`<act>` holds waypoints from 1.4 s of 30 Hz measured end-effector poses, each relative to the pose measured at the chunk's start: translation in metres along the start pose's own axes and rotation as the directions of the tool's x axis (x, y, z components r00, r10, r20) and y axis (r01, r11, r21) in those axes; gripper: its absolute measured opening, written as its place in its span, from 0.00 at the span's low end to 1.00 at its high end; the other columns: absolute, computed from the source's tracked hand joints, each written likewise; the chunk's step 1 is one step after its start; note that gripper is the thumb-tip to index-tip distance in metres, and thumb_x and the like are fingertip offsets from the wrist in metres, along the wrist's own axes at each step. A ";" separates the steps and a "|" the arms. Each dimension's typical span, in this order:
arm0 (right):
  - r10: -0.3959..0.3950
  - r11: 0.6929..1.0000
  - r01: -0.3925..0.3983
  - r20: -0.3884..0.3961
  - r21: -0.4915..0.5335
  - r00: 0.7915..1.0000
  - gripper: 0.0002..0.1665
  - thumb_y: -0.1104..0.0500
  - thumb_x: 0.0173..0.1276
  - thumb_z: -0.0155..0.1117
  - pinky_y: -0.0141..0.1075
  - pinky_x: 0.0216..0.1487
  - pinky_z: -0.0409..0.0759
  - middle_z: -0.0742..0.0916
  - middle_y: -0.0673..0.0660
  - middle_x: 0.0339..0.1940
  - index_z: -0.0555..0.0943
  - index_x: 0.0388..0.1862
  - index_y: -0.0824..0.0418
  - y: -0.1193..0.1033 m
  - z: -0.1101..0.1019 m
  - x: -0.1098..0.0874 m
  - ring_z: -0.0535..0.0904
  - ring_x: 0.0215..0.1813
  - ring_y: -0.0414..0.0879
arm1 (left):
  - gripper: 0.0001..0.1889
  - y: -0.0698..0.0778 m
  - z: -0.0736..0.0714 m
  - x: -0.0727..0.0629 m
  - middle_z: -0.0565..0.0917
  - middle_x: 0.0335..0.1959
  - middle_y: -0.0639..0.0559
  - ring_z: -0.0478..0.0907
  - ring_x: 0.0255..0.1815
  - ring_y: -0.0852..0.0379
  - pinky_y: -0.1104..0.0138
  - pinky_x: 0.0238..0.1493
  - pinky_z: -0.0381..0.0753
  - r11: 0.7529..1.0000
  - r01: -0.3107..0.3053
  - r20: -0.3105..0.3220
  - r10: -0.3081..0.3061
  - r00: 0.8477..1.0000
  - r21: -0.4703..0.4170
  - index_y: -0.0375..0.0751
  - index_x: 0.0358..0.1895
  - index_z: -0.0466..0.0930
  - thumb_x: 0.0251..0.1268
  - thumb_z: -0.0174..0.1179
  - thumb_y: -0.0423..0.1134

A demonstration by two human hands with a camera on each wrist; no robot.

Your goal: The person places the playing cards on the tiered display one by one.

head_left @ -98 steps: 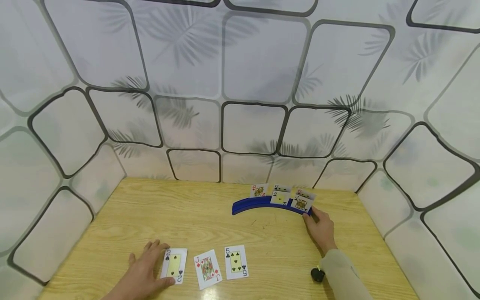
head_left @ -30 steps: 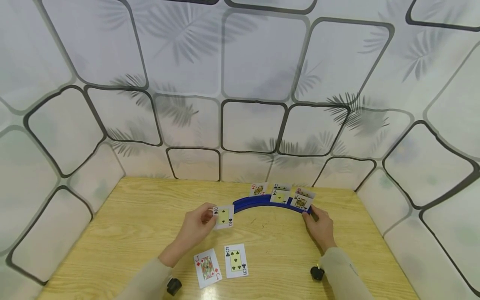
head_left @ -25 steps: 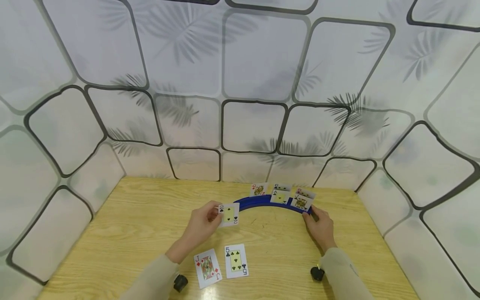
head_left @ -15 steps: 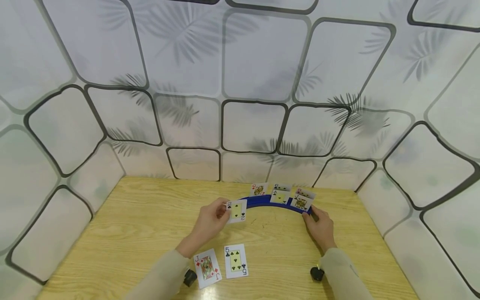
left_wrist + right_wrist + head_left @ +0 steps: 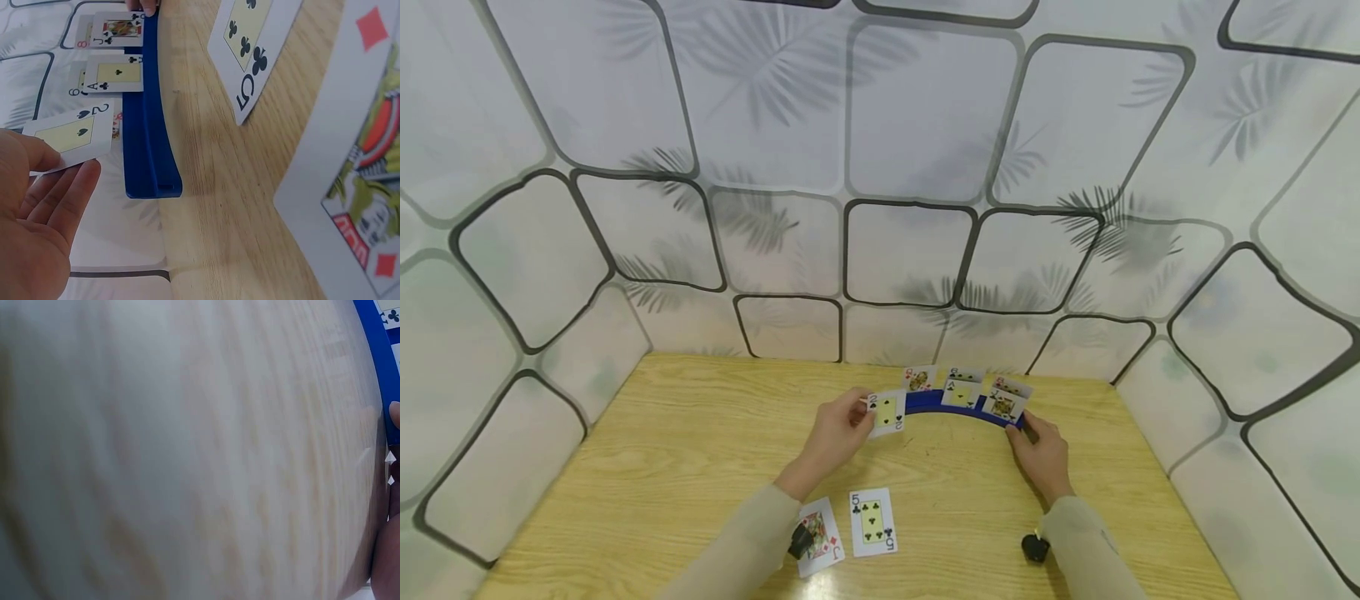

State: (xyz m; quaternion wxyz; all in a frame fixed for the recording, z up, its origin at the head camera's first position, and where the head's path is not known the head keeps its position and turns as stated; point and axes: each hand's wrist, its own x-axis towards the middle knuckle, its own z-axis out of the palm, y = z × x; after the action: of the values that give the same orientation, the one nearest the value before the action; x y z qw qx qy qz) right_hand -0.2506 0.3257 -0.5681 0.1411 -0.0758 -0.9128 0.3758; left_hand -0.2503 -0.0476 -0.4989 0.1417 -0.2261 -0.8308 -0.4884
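Observation:
My left hand point(image 5: 833, 435) pinches a two of spades point(image 5: 888, 412) by its left edge, thumb in front. The card is raised and overlaps the left part of a curved blue card holder point(image 5: 925, 402) in the head view. In the left wrist view the two point(image 5: 75, 139) is tilted beside the holder's slot, with a red-marked card partly hidden behind it. My right hand point(image 5: 1043, 457) grips the holder's right end between thumb and fingers. Standing in the holder are a red queen point(image 5: 919, 378), an ace of clubs point(image 5: 961, 394) before a six, and a jack of clubs point(image 5: 1002, 406) before a red eight.
On the wooden table point(image 5: 700, 433) a five of clubs point(image 5: 872, 522) lies face up near the front. Left of it lies a jack of diamonds point(image 5: 824, 537), partly covered by the black wrist camera point(image 5: 801, 542). Patterned cloth walls point(image 5: 790, 250) enclose the back and sides.
My left hand has picked up the two of spades from the table and carried it forward and right to the holder's left part. My right hand keeps its grip in place.

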 end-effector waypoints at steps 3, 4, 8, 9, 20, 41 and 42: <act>0.001 1.000 -0.001 0.002 0.001 1.000 0.33 0.53 0.79 0.64 0.62 0.79 0.66 0.79 0.74 0.72 0.73 0.76 0.69 0.000 -0.001 -0.001 0.70 0.76 0.69 | 0.15 0.000 0.004 0.003 0.91 0.36 0.42 0.89 0.35 0.51 0.72 0.38 0.88 1.000 0.007 0.006 -0.007 1.000 -0.011 0.33 0.56 0.83 0.69 0.65 0.25; 0.001 1.000 -0.001 0.002 0.002 1.000 0.33 0.53 0.79 0.64 0.62 0.79 0.66 0.79 0.74 0.72 0.73 0.76 0.69 0.000 -0.001 -0.001 0.70 0.76 0.69 | 0.15 0.000 0.006 0.004 0.91 0.36 0.42 0.89 0.35 0.51 0.72 0.39 0.88 1.000 0.009 0.006 -0.009 1.000 -0.009 0.33 0.57 0.83 0.69 0.65 0.26; 0.000 1.000 0.000 0.008 0.006 1.000 0.34 0.53 0.79 0.64 0.62 0.79 0.66 0.78 0.74 0.72 0.72 0.76 0.69 0.001 -0.001 -0.001 0.70 0.76 0.69 | 0.14 -0.002 0.013 0.008 0.91 0.36 0.43 0.89 0.35 0.52 0.72 0.39 0.88 1.000 0.003 -0.007 -0.003 1.000 0.006 0.34 0.55 0.83 0.69 0.66 0.26; 0.000 1.000 0.000 0.010 0.005 1.000 0.34 0.53 0.79 0.64 0.63 0.79 0.66 0.78 0.74 0.72 0.72 0.76 0.69 0.001 -0.001 -0.001 0.70 0.76 0.69 | 0.13 -0.003 0.014 0.008 0.91 0.35 0.43 0.89 0.35 0.52 0.72 0.39 0.88 1.000 0.001 -0.013 -0.001 1.000 0.009 0.34 0.55 0.84 0.68 0.66 0.25; 0.006 1.000 -0.006 0.004 -0.004 1.000 0.34 0.52 0.79 0.64 0.63 0.79 0.65 0.78 0.74 0.72 0.72 0.76 0.69 0.003 -0.002 -0.001 0.70 0.76 0.69 | 0.11 -0.006 0.030 0.019 0.88 0.33 0.45 0.85 0.33 0.54 0.72 0.35 0.85 0.999 -0.033 -0.053 0.034 0.998 0.020 0.33 0.51 0.85 0.68 0.66 0.25; -0.023 1.000 0.023 -0.001 0.000 1.000 0.34 0.53 0.78 0.64 0.63 0.78 0.66 0.79 0.75 0.71 0.73 0.75 0.70 0.006 0.002 0.002 0.71 0.75 0.70 | 0.06 -0.008 0.061 0.041 0.90 0.34 0.40 0.87 0.33 0.49 0.66 0.36 0.88 0.998 -0.046 -0.121 0.049 0.991 0.031 0.31 0.42 0.87 0.65 0.68 0.23; -0.023 1.000 0.023 0.000 0.004 1.000 0.34 0.53 0.78 0.64 0.63 0.79 0.66 0.79 0.74 0.71 0.73 0.75 0.69 0.006 0.002 0.002 0.71 0.75 0.70 | 0.06 -0.008 0.061 0.041 0.90 0.34 0.40 0.87 0.33 0.48 0.66 0.36 0.88 0.998 -0.053 -0.128 0.057 0.990 0.033 0.31 0.42 0.87 0.65 0.68 0.23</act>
State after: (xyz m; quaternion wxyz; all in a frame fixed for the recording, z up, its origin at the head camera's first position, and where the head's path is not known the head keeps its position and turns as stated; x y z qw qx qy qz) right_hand -0.2527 0.3292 -0.5732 0.1454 -0.0650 -0.9129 0.3759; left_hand -0.2909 0.0124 -0.5161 0.2117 -0.2150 -0.8204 -0.4857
